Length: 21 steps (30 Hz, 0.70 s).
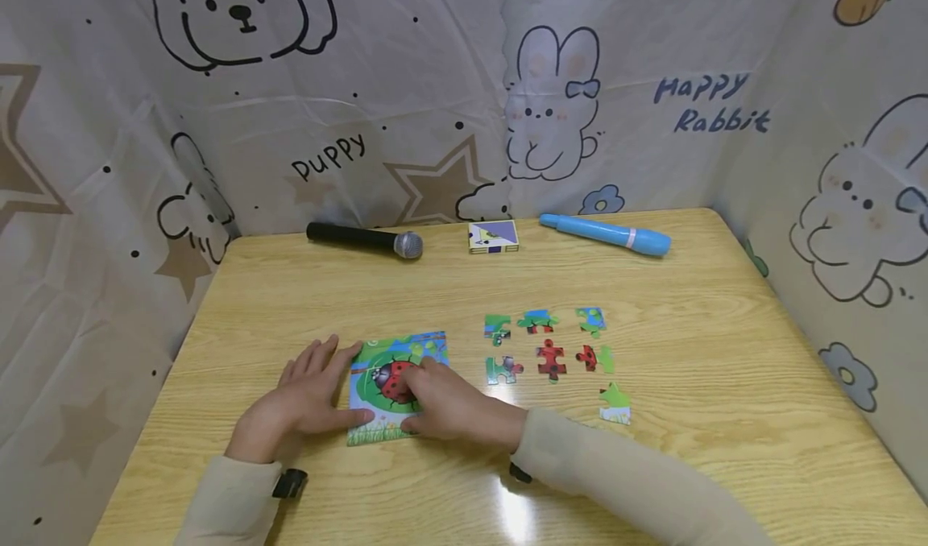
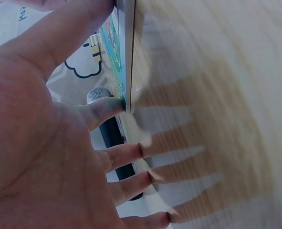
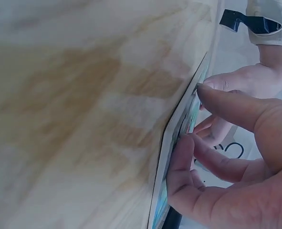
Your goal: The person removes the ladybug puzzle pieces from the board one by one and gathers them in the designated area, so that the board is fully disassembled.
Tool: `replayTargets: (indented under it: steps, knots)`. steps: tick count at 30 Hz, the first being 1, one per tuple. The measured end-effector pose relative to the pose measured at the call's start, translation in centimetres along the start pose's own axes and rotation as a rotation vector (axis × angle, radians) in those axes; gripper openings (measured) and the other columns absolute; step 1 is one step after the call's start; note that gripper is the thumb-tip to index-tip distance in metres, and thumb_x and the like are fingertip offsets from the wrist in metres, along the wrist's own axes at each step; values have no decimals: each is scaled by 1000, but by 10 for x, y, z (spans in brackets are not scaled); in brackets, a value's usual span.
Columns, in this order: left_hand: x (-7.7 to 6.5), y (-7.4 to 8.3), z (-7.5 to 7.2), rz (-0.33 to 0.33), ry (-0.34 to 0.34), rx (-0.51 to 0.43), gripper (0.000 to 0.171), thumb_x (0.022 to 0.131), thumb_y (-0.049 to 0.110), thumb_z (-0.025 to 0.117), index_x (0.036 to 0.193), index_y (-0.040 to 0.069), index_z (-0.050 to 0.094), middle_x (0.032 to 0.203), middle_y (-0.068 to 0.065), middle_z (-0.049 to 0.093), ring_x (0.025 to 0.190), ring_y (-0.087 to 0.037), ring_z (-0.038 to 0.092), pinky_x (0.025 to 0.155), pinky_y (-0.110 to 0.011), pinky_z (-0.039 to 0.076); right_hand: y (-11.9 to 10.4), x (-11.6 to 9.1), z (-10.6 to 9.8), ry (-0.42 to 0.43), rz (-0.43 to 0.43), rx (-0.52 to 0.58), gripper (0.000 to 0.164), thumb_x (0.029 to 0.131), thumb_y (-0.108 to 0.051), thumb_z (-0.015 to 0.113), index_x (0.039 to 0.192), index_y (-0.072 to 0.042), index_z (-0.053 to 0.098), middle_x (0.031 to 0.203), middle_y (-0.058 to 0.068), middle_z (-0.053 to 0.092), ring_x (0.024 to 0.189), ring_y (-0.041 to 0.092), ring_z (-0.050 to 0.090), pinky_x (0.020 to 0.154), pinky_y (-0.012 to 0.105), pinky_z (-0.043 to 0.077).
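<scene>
A square puzzle board (image 1: 366, 413) with a ladybug picture lies on the table in the head view. My left hand (image 1: 308, 401) is at its left side, fingers spread. Its thumb lies over the lower left part, and its index fingertip touches the upper left corner; the other fingertips rest on the tabletop in the left wrist view. My right hand (image 1: 445, 401) reaches over the board's right half and hides part of the ladybug. In the right wrist view its thumb and bent fingers (image 3: 181, 152) touch the board, with a gap between thumb and fingertips.
Several loose puzzle pieces (image 1: 551, 361) lie spread to the board's right. Along the table's back edge are a black microphone (image 1: 362, 238), a small card box (image 1: 494, 237) and a blue pen-shaped object (image 1: 609, 233). Printed cloth (image 1: 435, 87) hangs behind the table.
</scene>
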<state>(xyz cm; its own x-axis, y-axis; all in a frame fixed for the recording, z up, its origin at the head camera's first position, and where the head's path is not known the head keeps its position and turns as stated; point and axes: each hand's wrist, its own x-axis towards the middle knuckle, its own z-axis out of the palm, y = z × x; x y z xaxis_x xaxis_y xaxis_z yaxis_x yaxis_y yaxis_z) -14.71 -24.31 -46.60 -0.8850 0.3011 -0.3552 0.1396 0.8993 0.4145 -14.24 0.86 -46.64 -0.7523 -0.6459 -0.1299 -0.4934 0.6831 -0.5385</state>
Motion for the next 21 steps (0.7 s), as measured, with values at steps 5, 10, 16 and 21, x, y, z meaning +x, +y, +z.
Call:
replayTargets:
  steps: [5, 10, 16, 21]
  knots:
    - [-2, 9, -6, -24, -34, 21, 117, 79, 71, 80, 168, 18, 24, 173, -31, 10, 157, -59, 5, 121, -82, 7, -2, 0, 0, 12, 36, 36, 33, 84, -24, 91, 108, -10, 73, 98, -3, 68, 91, 10, 49, 77, 21, 47]
    - [-2, 12, -7, -36, -41, 48, 116, 81, 67, 81, 168, 18, 22, 173, -31, 10, 157, -60, 7, 121, -82, 9, -1, 1, -2, 24, 25, 26, 23, 84, -21, 90, 99, -11, 76, 93, -3, 67, 89, 9, 50, 76, 21, 48]
    - [-1, 11, -7, -39, -35, 23, 118, 78, 68, 82, 168, 19, 23, 173, -30, 9, 157, -59, 6, 121, -82, 8, 6, -3, -4, 20, -16, 126, 11, 90, -14, 84, 99, -12, 77, 95, -4, 69, 86, 3, 54, 77, 18, 51]
    - [1, 5, -4, -42, -36, -22, 122, 75, 76, 79, 168, 23, 22, 175, -27, 6, 159, -56, 1, 122, -81, 2, 17, -10, -9, 4, -54, 265, 10, 95, -10, 78, 92, -16, 71, 85, -6, 71, 75, 0, 57, 71, 17, 50]
